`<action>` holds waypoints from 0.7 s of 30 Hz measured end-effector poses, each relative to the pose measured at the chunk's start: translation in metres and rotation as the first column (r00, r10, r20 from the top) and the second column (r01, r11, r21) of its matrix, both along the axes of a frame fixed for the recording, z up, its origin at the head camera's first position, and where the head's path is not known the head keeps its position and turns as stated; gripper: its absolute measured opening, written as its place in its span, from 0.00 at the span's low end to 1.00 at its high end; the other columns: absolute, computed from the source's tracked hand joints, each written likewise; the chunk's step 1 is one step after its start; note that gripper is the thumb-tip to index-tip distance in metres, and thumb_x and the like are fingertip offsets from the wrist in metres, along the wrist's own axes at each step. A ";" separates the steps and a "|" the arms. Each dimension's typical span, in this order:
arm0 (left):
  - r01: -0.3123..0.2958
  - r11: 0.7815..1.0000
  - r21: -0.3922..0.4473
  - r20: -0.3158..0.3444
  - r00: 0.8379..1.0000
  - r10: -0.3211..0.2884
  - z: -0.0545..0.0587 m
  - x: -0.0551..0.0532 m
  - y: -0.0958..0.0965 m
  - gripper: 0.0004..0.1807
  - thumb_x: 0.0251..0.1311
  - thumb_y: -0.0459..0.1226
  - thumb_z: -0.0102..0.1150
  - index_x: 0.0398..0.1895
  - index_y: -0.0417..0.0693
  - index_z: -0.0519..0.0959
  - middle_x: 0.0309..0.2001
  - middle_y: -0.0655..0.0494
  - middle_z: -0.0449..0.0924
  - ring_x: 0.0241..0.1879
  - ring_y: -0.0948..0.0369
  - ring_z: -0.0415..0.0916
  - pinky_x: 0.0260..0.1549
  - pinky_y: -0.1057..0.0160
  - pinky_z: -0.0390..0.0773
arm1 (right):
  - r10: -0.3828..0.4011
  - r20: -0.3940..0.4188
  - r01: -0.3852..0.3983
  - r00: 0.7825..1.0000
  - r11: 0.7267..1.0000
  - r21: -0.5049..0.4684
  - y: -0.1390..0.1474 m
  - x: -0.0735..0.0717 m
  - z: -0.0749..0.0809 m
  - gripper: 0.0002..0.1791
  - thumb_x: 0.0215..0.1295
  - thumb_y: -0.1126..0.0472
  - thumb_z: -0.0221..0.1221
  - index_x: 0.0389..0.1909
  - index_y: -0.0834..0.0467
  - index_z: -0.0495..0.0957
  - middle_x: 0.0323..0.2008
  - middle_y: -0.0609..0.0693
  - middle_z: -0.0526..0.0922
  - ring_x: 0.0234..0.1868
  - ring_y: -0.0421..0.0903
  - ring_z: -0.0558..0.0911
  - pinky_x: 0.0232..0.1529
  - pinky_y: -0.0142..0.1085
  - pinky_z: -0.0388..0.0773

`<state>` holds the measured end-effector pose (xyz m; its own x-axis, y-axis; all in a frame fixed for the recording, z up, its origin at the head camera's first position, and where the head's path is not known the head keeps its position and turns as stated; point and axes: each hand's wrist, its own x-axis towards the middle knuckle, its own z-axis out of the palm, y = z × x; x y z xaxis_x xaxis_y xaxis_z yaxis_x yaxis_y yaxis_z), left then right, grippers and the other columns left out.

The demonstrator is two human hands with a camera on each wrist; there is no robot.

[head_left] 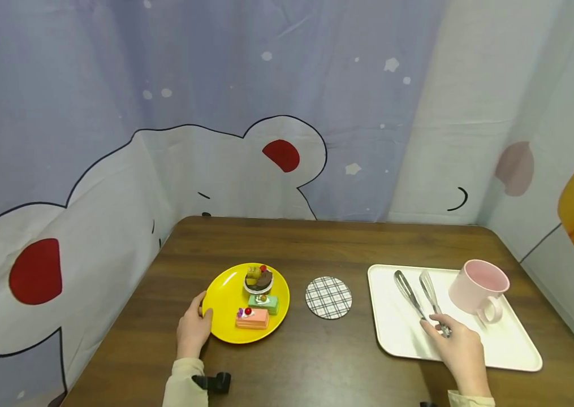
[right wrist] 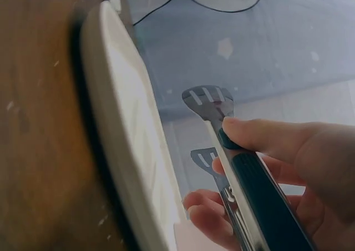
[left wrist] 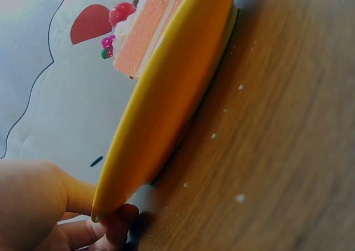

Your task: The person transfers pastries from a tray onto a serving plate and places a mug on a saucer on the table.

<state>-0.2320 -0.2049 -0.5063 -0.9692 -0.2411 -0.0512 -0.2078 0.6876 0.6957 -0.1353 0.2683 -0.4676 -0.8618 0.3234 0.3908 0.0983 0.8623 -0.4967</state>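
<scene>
My left hand (head_left: 194,329) pinches the left rim of a yellow plate (head_left: 220,328), thumb on top and fingers underneath. On the plate sit a cupcake (head_left: 258,280) topped with fruit, a green cake slice (head_left: 263,304) and a pink-orange cake slice (head_left: 252,319) with a red berry. In the left wrist view the plate's underside (left wrist: 161,112) faces the camera. My right hand (head_left: 457,342) holds metal tongs (head_left: 410,293) over a white tray (head_left: 388,333). The right wrist view shows their slotted heads (right wrist: 209,102) apart and a dark green handle grip (right wrist: 266,204).
Between plate and tray lies a round checked coaster (head_left: 328,298). A pink mug (head_left: 470,291) stands on the tray's right side, its handle toward the front. Printed curtains (head_left: 348,113) hang close behind and beside the wooden table (head_left: 317,243).
</scene>
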 end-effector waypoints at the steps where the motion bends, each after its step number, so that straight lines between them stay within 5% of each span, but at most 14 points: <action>1: -0.001 1.000 -0.001 0.001 1.000 0.001 0.000 0.000 0.000 0.26 0.62 0.38 0.45 0.64 0.46 0.59 0.37 0.44 0.74 0.31 0.54 0.68 0.34 0.56 0.67 | -0.002 0.003 0.002 1.000 1.000 0.002 0.001 0.001 -0.001 0.14 0.47 0.54 0.64 0.32 0.58 0.82 0.24 0.56 0.82 0.23 0.55 0.78 0.22 0.41 0.67; 8: -0.003 1.000 -0.004 -0.016 1.000 0.003 -0.002 -0.001 0.000 0.26 0.61 0.38 0.45 0.64 0.47 0.60 0.38 0.44 0.74 0.32 0.54 0.69 0.35 0.56 0.67 | 0.006 0.037 -0.007 0.999 1.000 0.025 0.003 0.004 -0.009 0.13 0.45 0.55 0.64 0.30 0.59 0.82 0.28 0.62 0.82 0.30 0.62 0.79 0.26 0.49 0.70; 21: -0.011 1.000 -0.017 -0.025 1.000 0.010 -0.001 -0.001 -0.001 0.26 0.61 0.38 0.46 0.63 0.47 0.60 0.36 0.46 0.75 0.30 0.56 0.69 0.30 0.61 0.65 | -0.002 0.168 0.003 0.986 1.000 -0.005 0.001 0.006 -0.013 0.13 0.45 0.53 0.64 0.29 0.58 0.82 0.21 0.53 0.80 0.25 0.51 0.77 0.25 0.44 0.69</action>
<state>-0.2326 -0.2054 -0.5068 -0.9675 -0.2518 -0.0229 -0.1977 0.6971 0.6891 -0.1291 0.2698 -0.4808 -0.9142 0.3272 0.2392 0.1826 0.8594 -0.4776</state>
